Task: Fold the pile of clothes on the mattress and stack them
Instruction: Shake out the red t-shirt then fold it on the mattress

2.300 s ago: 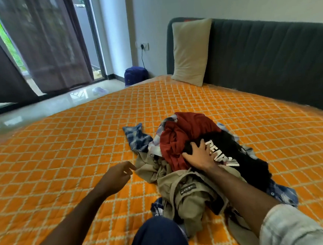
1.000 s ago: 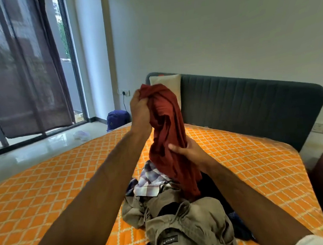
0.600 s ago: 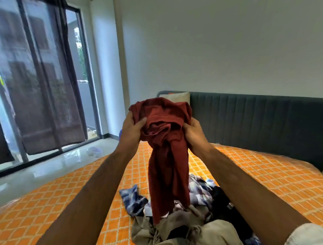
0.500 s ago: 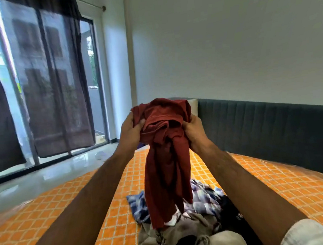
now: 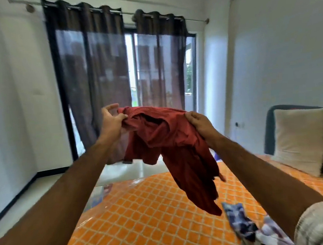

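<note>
Holding up a red garment [image 5: 169, 141] above the orange mattress [image 5: 144, 219].
Left hand [image 5: 112, 122] pinching its left end, upper fingers spread; cloth sagging rightward to right hand [image 5: 200, 124], gripping the other end, remainder dangling below.

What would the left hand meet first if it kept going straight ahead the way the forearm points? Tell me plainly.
The left hand, gripping the red shirt, points up and away toward the window. Nothing shows in between, so the dark sheer curtain would likely come first, though depth is hard to judge here.
</note>
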